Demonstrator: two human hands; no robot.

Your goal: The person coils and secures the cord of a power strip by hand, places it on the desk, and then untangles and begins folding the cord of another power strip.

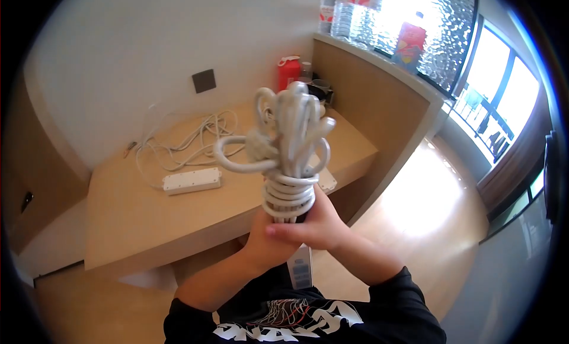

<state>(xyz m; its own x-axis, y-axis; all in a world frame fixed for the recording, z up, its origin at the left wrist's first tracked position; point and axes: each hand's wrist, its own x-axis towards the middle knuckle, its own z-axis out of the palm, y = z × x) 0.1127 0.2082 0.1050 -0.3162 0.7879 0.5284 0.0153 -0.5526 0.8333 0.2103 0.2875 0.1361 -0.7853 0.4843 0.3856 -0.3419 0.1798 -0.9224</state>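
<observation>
A bundled white power cord [290, 193] stands upright in front of me, its loops sticking out at the top and several turns of cord wound round its lower part. My left hand [267, 243] is closed round the bottom of the bundle from the left. From the right, my right hand [323, 222] grips the same bottom end, its thumb lying across the left hand. A white power strip [192, 182] rests on the desk beyond, with its loose white cord [204, 136] tangled behind it. Part of another white object [326, 179] shows behind the bundle; its kind is hidden.
The wooden desk [130, 225] has a side partition [367, 95] on its right. At the back corner are a red container [288, 73] and cups [321, 86]. Water bottles [344, 18] and a pink-labelled bottle [410, 41] stand on the ledge. A dark wall plate [204, 80] is above the desk.
</observation>
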